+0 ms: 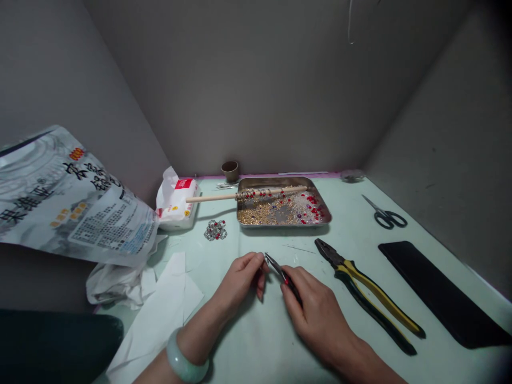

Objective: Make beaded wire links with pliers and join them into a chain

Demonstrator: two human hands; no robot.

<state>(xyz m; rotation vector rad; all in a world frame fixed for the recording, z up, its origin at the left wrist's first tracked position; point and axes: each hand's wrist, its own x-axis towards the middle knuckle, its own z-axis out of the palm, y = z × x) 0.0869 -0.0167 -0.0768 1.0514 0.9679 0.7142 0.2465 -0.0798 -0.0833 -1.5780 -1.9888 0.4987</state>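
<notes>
My right hand is wrapped round the handles of small pointed pliers, whose tips reach the fingertips of my left hand. Thumb and finger of that left hand are pinched together on a tiny piece at the plier tips, too small to name. Behind my hands stands a metal tray of gold, clear and red beads. A wooden stick strung round with red and clear beads lies across its left rim. Left of the tray sits a small clump of beadwork, grey with red beads.
Large yellow-and-green pliers, scissors and a black flat case lie on the right. On the left are a tissue pack, white paper and a big printed bag. A small brown cup stands at the back.
</notes>
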